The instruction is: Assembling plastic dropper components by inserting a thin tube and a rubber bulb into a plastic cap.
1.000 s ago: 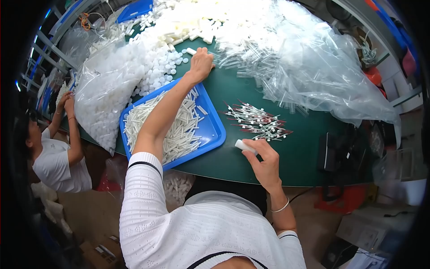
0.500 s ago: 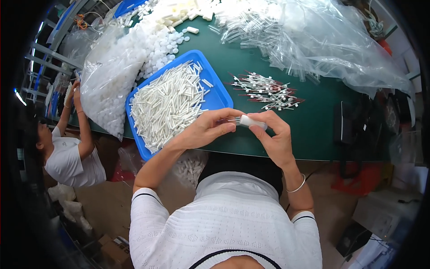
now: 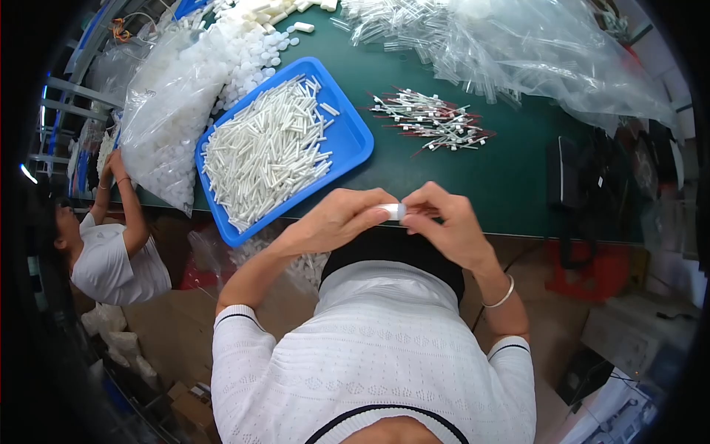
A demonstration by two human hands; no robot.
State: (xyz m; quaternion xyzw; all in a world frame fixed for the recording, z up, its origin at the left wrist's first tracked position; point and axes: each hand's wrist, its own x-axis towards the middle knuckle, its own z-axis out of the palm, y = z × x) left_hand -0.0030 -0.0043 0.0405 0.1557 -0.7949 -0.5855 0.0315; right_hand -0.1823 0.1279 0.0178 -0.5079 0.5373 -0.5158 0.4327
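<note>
It's a white knit top (image 3: 384,333), little openwork rows (image 3: 370,385) running left to right, a dark stripe (image 3: 384,407) rounding the near neckline (image 3: 384,414)! Short sleeves (image 3: 240,351) carry thin dark bands (image 3: 509,345), a slim shiny bangle (image 3: 505,299) circles the right wrist (image 3: 493,283), and black cloth (image 3: 392,249) shows past the far hem (image 3: 392,265).

Your green surface (image 3: 518,174) carries a blue tray (image 3: 347,146), set askew left of centre. To its right you have a loose pile of red-and-white stick-like pieces (image 3: 436,120). Toward the far side lie clear tubes (image 3: 410,33), up against a clear plastic bag (image 3: 551,66); farther left, white cylinders (image 3: 268,11) and translucent round discs (image 3: 253,61) spread beside your bulging bag of discs (image 3: 163,122).
</note>
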